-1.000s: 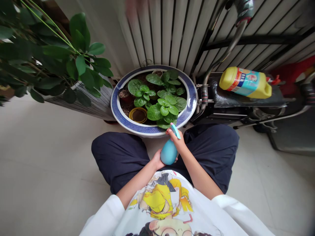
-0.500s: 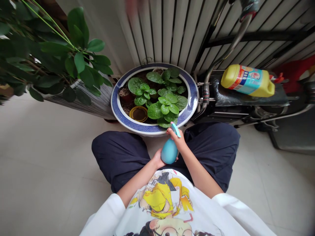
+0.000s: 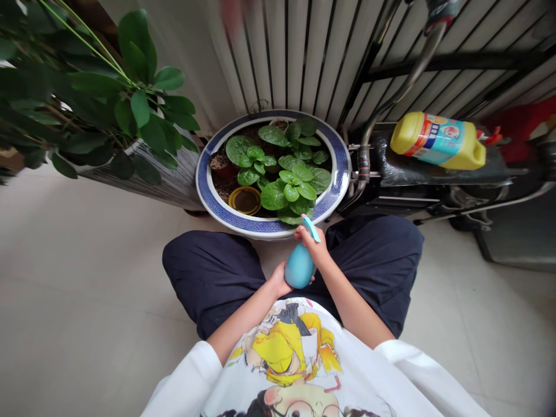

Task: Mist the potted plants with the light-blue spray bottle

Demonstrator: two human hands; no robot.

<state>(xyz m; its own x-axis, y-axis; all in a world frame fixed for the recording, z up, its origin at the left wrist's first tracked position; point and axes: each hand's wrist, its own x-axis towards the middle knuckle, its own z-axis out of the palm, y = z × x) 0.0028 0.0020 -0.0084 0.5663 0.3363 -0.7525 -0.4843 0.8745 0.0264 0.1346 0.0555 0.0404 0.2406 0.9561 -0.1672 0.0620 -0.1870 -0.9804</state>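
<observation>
Pale tile floor (image 3: pixel 87 289); slatted panel (image 3: pixel 295 63) behind. Blue-and-white pot (image 3: pixel 341 179) stands before me, leafy plants (image 3: pixel 291 194) mostly crowding its right half. I hold a light-blue spray bottle (image 3: pixel 299 268) by the pot's near edge, right of middle, nozzle (image 3: pixel 303 216) toward the plants. Right hand (image 3: pixel 314 248): fingers wrapped around the neck. Left hand (image 3: pixel 280 280): fingers cupping the base. Progress, my judgement: bottle gripped and apparently aimed, done. No mist visible; cannot tell whether leaves are already wetted or how much remains.
</observation>
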